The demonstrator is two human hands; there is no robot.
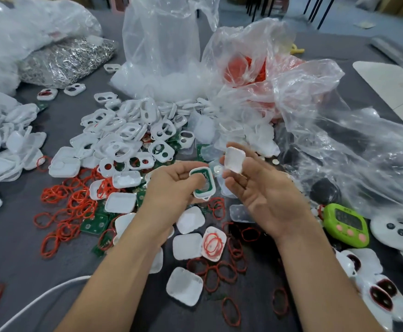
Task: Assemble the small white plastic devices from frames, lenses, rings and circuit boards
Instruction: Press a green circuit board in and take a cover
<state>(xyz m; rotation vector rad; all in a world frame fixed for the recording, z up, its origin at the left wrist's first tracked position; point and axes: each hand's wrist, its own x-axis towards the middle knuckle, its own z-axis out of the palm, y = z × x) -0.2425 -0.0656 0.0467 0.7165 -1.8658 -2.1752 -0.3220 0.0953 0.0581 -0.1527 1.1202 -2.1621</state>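
Over the middle of the surface (9,255), the left hand (171,185) has its fingers curled round a small white frame (197,195) with a green circuit board (201,182) lying in it, open face up. The right hand (262,195) is just beside it, palm turned up. Its thumb and fingertips pinch a milky translucent lens (234,161) by the edges, and the other fingers are loose. The two parts are close but not touching.

Both pieces look light, thin-walled and stiff, the sort of moulded plastic that clicks together rather than bends. The lens is smooth and probably a bit slippery, so holding it by the rim, as now, seems right. It keeps fingerprints off the face and leaves the underside free to meet the frame. The frame is best held by its long sides, with the fingers off the board. From here I can't tell whether the board is fully seated in the frame.

Loose red rings (76,204) lie scattered toward the near left part of the surface. They look soft and springy and would tangle easily. A heap of empty frames (124,133) lies further back, in front of crumpled plastic bags (162,44) at the far edge. A green timer (345,225) sits near the right edge.
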